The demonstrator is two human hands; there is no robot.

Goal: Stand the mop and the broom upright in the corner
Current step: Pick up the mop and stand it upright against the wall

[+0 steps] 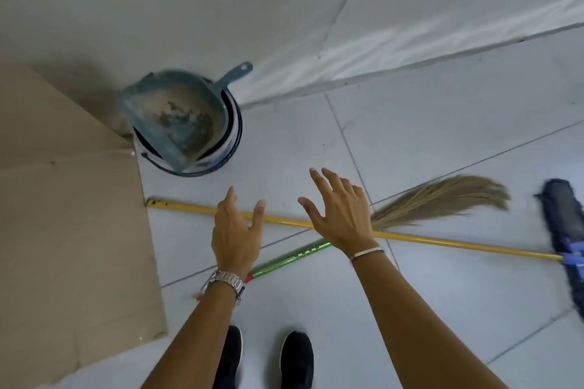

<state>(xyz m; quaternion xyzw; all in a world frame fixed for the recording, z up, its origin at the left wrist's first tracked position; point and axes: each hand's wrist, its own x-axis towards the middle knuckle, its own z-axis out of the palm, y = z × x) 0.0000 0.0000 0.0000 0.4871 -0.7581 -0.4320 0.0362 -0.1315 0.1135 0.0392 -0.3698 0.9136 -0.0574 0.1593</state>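
Note:
The mop [458, 244] lies flat on the tiled floor, its long yellow handle running from the cardboard edge at the left to a dark blue flat head [565, 224] at the right. The broom [442, 199] lies across it, with straw bristles to the right and a green handle [294, 259] pointing down-left. My left hand [237, 230] and my right hand [341, 215] hover above the two handles, fingers spread, holding nothing.
A bucket [221, 158] with a blue dustpan [177, 117] resting in it stands in the corner against the white wall. A large cardboard sheet [69, 215] covers the left side. My black shoes [297, 357] are at the bottom.

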